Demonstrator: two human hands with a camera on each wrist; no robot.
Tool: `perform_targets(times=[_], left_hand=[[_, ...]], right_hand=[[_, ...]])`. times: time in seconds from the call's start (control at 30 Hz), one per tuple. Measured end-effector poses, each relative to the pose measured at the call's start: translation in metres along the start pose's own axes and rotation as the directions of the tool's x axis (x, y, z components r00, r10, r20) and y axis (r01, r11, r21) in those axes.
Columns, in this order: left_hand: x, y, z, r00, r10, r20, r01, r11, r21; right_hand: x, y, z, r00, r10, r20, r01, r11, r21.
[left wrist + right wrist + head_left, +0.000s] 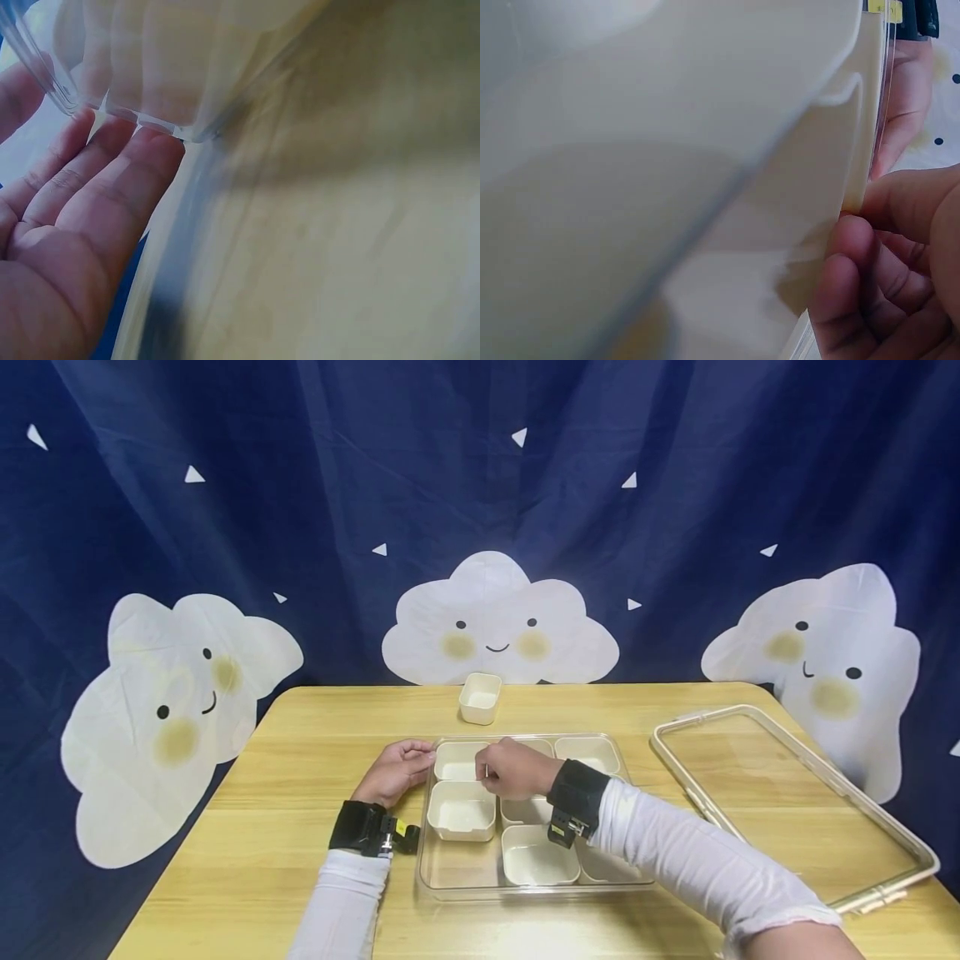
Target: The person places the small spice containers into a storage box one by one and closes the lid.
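A clear storage box (459, 881) with several small cream bins in it sits on the table. My right hand (519, 768) reaches over it and pinches the rim of the back-left bin (459, 762) between thumb and curled fingers (847, 289). Beside the box's back left corner is my left hand (395, 772), its fairly straight fingertips (161, 146) touching the outside of the clear wall. A cream bin (461, 812) stands just in front of the pinched one, and another bin (542, 857) sits front middle. The right forearm partly covers the bins on the right.
Behind the box, near the table's far edge, stands a single cream bin (480, 700). A clear lid with a cream frame (825, 777) lies on the right side of the table. A dark blue curtain (480, 485) with clouds hangs behind.
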State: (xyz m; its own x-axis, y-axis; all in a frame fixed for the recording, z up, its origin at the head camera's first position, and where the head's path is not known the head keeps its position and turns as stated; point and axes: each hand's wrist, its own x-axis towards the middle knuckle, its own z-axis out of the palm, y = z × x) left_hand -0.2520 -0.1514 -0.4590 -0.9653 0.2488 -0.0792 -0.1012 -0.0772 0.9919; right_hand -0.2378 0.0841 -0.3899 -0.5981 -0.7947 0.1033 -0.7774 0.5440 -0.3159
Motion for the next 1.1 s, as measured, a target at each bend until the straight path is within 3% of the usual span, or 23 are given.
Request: perform_targets(times=[0.7,0.9,1.1], left_hand=[[0.0024,-0.0012,-0.0006,1.0,-0.012,-0.018,0.012,1.0,0.01],[0.0027,-0.0008,-0.0004,1.0,-0.017,-0.025,0.017,1.0,0.004],[0.0024,-0.0009,0.0005,0.999,-0.015,-0.031,0.015,1.0,0.002]], right_hand=[[-0.0012,0.0013,0.0006,1.0,-0.001,-0.025,0.002,1.0,0.019],[-0.0012,0.0009,0.0001,1.0,0.015,-0.025,-0.014,0.999,0.03],[-0.0073,0.0028,-0.0029,0.997,0.071,-0.043,-0.066,0.992,0.106]])
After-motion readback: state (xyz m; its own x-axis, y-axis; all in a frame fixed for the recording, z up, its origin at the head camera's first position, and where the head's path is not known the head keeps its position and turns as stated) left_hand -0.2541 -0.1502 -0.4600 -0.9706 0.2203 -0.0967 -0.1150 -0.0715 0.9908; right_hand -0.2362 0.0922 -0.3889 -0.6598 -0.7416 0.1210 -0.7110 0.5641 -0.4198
